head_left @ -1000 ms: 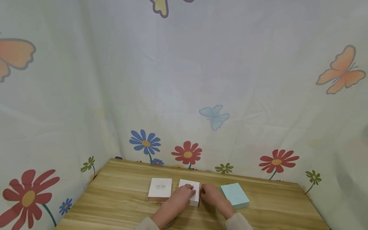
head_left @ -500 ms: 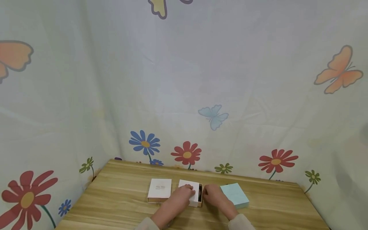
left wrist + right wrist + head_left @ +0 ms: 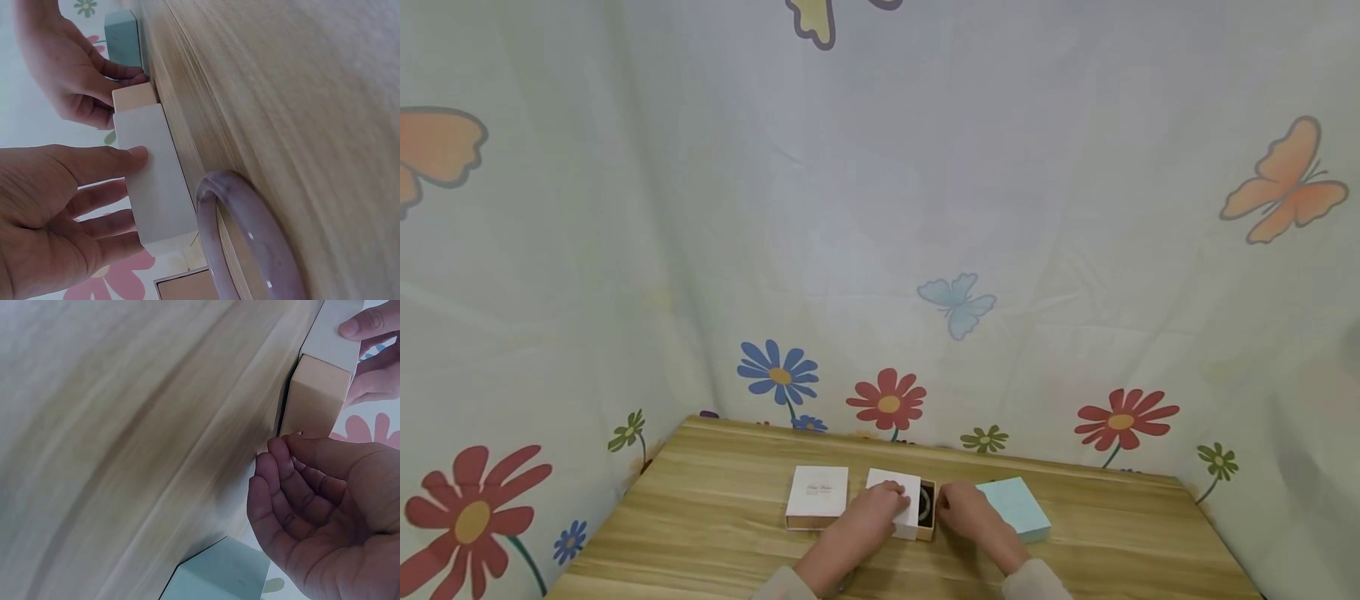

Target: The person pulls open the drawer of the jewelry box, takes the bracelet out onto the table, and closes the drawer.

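On the table, my left hand (image 3: pixel 871 512) holds the white sleeve (image 3: pixel 904 478) of a drawer box, thumb on its near side and fingers across the top and far side. The tan inner tray (image 3: pixel 927 531) sticks out of the sleeve's right end. In it lies a round, bangle-like ring (image 3: pixel 924 505) on black lining, partly covered. My right hand (image 3: pixel 966 511) pinches at the tray's outer end with thumb and index finger; what lies between the fingertips is hidden. A pale purple bangle (image 3: pixel 244 206) appears close to the left wrist camera.
A second white box (image 3: pixel 817 490) with small print lies left of the left hand. Beside the right hand sits a mint-green box (image 3: pixel 1015 505), partly behind the forearm. The wooden table (image 3: pixel 722 475) ends at a flower-printed cloth backdrop (image 3: pixel 850 208).
The tray has slid rightward out of the sleeve along with my right hand, baring the dark lining and the ring. My left hand stays on the sleeve.
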`<state>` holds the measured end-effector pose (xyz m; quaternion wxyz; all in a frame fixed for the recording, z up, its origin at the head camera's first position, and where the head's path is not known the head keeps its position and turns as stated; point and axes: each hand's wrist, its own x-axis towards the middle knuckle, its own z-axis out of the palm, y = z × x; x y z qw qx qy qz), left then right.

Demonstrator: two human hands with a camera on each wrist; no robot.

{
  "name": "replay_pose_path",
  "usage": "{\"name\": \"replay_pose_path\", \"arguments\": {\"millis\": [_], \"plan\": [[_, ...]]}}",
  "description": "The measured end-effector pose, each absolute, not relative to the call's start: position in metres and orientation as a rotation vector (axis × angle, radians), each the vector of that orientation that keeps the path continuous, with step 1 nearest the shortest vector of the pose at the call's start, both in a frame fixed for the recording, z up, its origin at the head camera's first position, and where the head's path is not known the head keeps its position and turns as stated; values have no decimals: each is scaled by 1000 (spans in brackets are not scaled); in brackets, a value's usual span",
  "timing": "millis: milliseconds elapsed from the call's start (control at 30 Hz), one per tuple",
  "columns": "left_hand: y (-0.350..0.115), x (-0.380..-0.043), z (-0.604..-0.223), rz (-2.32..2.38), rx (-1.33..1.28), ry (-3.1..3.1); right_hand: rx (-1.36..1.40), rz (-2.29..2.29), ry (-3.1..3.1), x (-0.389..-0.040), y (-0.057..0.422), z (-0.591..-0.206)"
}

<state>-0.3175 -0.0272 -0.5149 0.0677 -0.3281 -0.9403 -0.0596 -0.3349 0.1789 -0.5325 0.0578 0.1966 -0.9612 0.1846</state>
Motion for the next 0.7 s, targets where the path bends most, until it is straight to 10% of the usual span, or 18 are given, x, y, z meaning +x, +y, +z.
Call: {"name": "replay_pose_path", "arguments": {"millis": [700], "plan": [[-27, -317, -514, -188, -967, -2828, 580, 495, -2902, -329, 190, -525]]}}
